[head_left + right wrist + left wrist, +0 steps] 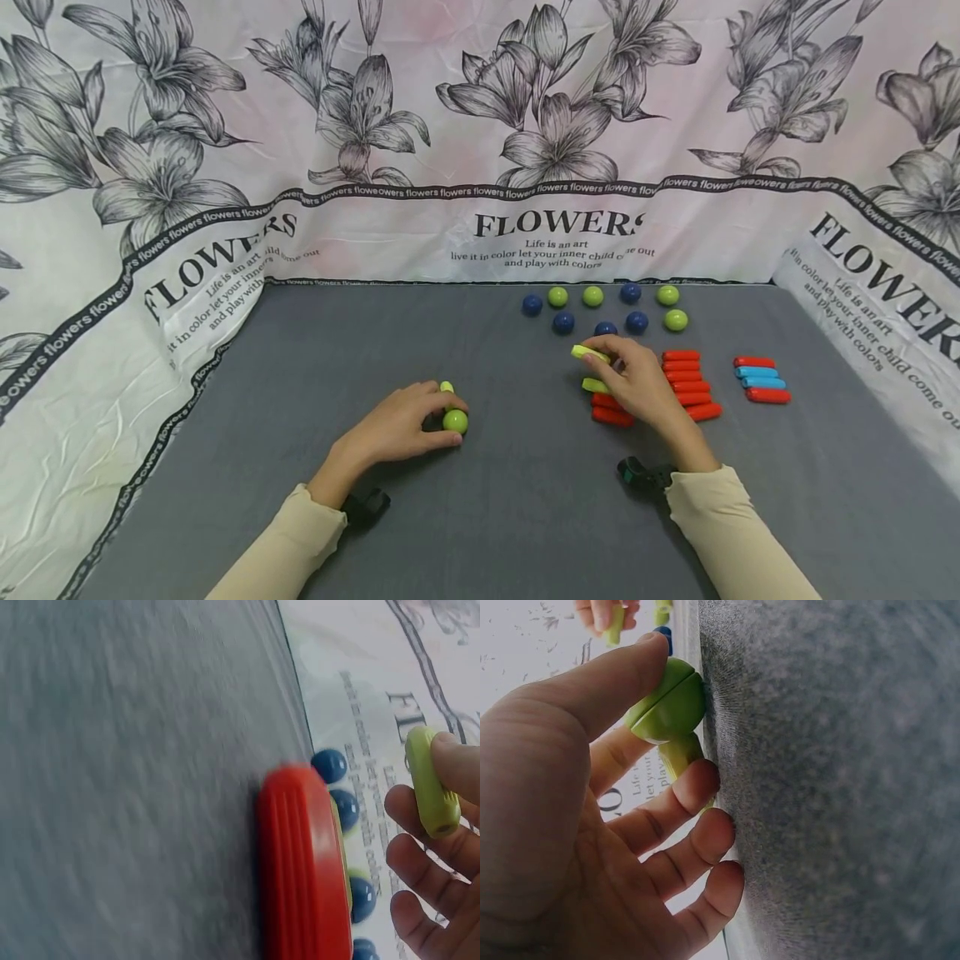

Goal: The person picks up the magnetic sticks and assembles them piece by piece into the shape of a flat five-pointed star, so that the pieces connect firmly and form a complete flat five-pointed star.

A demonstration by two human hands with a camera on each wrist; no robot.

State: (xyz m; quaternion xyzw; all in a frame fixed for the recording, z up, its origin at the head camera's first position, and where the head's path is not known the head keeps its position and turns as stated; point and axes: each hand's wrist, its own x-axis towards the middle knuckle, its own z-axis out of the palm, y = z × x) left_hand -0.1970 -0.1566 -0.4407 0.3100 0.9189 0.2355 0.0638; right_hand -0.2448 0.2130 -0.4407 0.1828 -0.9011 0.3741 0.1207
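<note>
My left hand [408, 423] pinches a green ball [455, 422] between thumb and index finger, low at the grey tabletop. A seam runs across this ball [667, 701] in the left wrist view. Just behind it lies a yellow-green piece [447, 387], mostly hidden. To the right, my right hand [637, 379] holds a short yellow-green ribbed stick [429, 784] between thumb and fingers, raised above the table. Beneath that hand are another yellow-green stick [596, 385] and several red sticks [612, 416], partly covered by the hand.
Blue balls [563, 322] and green balls [676, 320] stand loosely along the table's back edge. A column of red sticks [682, 366] lies right of my right hand. Farther right, blue sticks [761, 377] lie between red ones. A flower-printed cloth [555, 242] hangs behind the table [510, 517].
</note>
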